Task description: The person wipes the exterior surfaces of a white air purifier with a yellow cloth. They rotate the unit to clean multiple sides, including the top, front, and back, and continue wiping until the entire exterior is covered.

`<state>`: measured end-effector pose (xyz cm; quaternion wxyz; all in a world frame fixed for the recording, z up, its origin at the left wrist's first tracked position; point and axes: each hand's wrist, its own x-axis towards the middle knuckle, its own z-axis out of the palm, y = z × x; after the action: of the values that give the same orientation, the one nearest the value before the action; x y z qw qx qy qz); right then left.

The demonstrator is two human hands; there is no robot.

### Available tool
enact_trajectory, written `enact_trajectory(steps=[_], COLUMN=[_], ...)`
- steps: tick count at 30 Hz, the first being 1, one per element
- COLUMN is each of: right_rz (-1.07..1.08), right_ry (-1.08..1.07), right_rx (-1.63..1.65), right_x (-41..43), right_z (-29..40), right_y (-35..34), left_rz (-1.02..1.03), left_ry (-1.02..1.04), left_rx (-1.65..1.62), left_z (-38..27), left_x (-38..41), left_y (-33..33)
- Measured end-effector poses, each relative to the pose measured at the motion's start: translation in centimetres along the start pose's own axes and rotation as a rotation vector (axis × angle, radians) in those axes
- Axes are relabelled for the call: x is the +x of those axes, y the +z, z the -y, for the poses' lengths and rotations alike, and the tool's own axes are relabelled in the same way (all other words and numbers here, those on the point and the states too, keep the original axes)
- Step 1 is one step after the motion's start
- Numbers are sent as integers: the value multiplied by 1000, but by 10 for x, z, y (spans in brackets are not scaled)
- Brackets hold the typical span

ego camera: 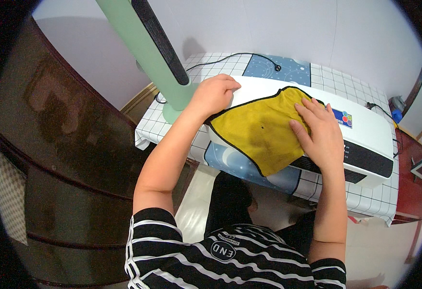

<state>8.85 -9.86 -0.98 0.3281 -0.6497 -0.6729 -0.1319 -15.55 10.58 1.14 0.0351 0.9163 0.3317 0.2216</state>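
A long white electric appliance (373, 132) with a black front panel lies across a small table before me. Over its top and front is spread a yellow cloth (258, 126) with black edging and a darker patch. My right hand (317, 130) rests on the cloth's right part, fingers apart and palm down. At the cloth's upper left corner is my left hand (216, 94), its fingers bent on the appliance's left end; whether it pinches the cloth is hidden. A green tower fan (153, 54) stands just left of that hand.
The table has a checked tablecloth (368, 200) with blue sections. A black power cord with a plug (277, 67) lies behind the appliance, and another cord (382, 108) is at its right end. A dark wooden cabinet (70, 151) stands at the left; a white wall rises behind.
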Motion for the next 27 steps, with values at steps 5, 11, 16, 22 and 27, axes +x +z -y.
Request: enact_trajectory(steps=[5, 11, 16, 22, 27], right_rz=[12, 39, 107, 312, 409], right_ry=[9, 4, 23, -115, -80], right_rx=[3, -3, -50, -185, -238], right_x=[1, 4, 9, 46, 85], right_z=[2, 6, 6, 38, 28], right_y=[2, -1, -1, 19, 68], left_rz=[-248, -263, -365, -641, -589], left_ry=[156, 237, -37, -280, -299], left_rx=[-163, -350, -695, -1444, -1361], left_z=[-42, -72, -42, -12, -3], left_x=[-8, -10, -14, -22, -17], left_y=[19, 26, 17, 32, 40])
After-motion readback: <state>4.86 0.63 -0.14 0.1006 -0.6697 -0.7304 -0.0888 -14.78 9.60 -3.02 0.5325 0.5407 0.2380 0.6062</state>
